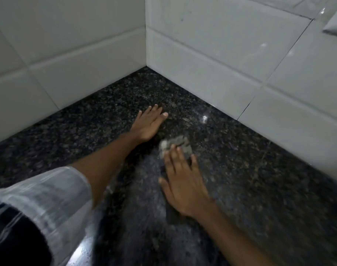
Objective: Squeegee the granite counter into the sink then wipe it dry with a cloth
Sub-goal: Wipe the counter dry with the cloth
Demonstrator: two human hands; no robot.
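The dark speckled granite counter point(240, 169) fills the lower part of the view and runs into a tiled corner. My left hand point(149, 123) lies flat on it, palm down, fingers apart, holding nothing. My right hand point(183, 181) presses down on a small grey cloth point(176, 144); the cloth's crumpled end shows past my fingertips and the rest is under my palm. The right hand and cloth are blurred by motion. A dull smeared streak point(144, 198) runs along the counter on the near side of the cloth. No squeegee or sink is in view.
White wall tiles point(221, 64) close the counter in at the back left and back right, meeting in a corner point(145, 66). My rolled-up striped sleeve point(45, 198) covers the lower left. A wet shine shows near the bottom edge point(81, 250).
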